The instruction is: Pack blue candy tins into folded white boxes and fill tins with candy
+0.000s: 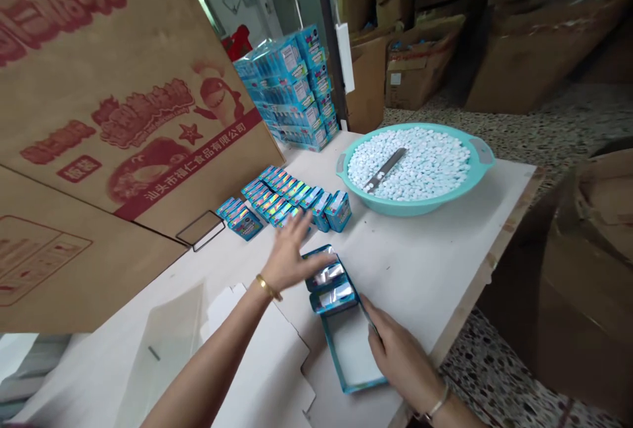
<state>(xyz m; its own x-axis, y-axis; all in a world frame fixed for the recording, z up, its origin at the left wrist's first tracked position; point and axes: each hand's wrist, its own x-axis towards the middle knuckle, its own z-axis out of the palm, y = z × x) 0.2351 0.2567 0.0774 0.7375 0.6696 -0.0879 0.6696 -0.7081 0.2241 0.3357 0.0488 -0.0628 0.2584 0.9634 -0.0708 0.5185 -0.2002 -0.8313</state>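
My right hand (395,349) grips the right wall of a shallow blue display box (341,365) with a white inside, lying on the table. Several small blue packs with shiny silver tops (333,295) stand in its far end. My left hand (291,253) hovers over that end with fingers spread, its thumb above the packs, and nothing shows in it. Just past my left fingertips, rows of small blue packs (277,194) stand on the table. The nearest of them (339,210) sits at the right end of the rows.
A turquoise basin (420,207) of small white pieces, with a flat metal strip (388,169) on top, stands at the back right. Wrapped blue boxes (297,95) are stacked behind. A big printed carton (123,118) rises at left. White cardboard (267,355) lies near my left forearm.
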